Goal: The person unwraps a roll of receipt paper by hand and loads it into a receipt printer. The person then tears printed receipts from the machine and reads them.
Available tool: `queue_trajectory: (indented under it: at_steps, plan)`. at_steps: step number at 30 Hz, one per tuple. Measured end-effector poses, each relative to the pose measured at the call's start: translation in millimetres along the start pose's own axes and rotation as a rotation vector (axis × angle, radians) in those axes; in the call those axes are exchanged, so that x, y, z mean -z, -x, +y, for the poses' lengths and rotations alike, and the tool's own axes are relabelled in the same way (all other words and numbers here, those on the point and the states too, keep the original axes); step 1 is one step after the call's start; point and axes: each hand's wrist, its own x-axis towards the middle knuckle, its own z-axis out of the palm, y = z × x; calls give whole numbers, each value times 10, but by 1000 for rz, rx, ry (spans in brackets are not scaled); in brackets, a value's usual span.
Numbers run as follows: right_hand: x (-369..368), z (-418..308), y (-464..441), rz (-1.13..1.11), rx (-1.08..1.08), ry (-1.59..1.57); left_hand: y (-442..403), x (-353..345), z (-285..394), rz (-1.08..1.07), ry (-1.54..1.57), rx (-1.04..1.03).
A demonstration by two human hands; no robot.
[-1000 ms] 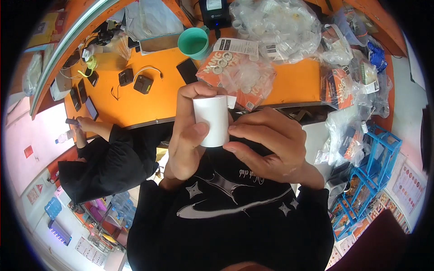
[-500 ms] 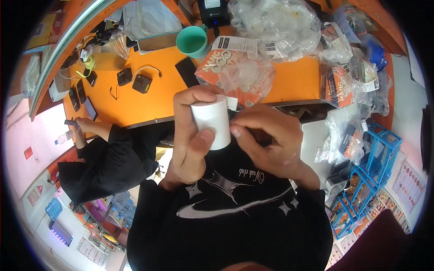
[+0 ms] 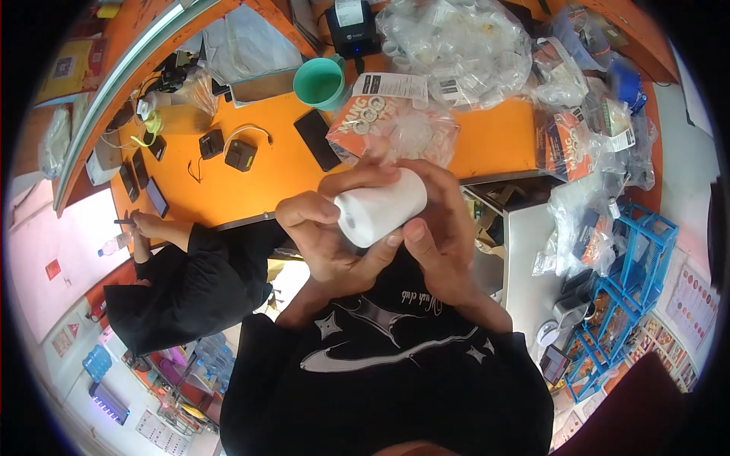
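Observation:
A white paper roll (image 3: 386, 204) is held between both of my hands in front of my chest, lying at a slant. My left hand (image 3: 323, 239) wraps its left end, thumb below and fingers over the top; a small dark core hole shows at that end. On the other side, my right hand (image 3: 445, 243) closes around the right end, with the thumb pressed beneath. An orange printed plastic bag (image 3: 365, 121) lies on the counter just beyond my hands. Next to it are a black phone (image 3: 318, 140) and a green mug (image 3: 319, 82).
The orange counter (image 3: 258, 186) holds small black devices (image 3: 240, 154), a black receipt printer (image 3: 352, 34) and a large clear bag of plastic cups (image 3: 456, 49). A person in black (image 3: 190, 281) stands at the left, holding a phone. Blue racks (image 3: 631, 266) stand at right.
The paper roll has tipped from upright to slanted. My right hand has moved from picking beside the roll to gripping its right end. The loose paper flap is out of sight.

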Motion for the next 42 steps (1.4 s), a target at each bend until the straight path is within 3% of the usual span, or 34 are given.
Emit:
queue_trajectory:
  at_steps: [5,9,13,17,20,25,31,34,37,40,42]
  plan:
    - [206,-142,-66,-73,411,660,-24,124,149,-184,-181,59]
    - [133,-79,-45,-36,414,575,17,95,19,-182,38,-20]
    - [-36,-28,27,81,405,547,40,-84,22,47,222,12]
    - [-80,61,62,75,399,451,96,-38,16,147,110,38]
    - [-95,91,66,65,357,390,85,-62,-76,210,205,-121]
    - [-135,45,115,87,174,197,15,-91,-16,251,345,-19]
    - [-83,115,79,39,265,332,-1,-242,14,331,424,230]
    - [-252,66,20,129,260,50,-17,-196,38,292,308,294]
    - [-213,53,23,133,170,232,71,-166,14,266,216,307]
    - [-79,187,20,133,360,526,31,-182,-74,270,209,182]
    - [-88,195,28,147,309,529,10,-159,-74,290,216,200]
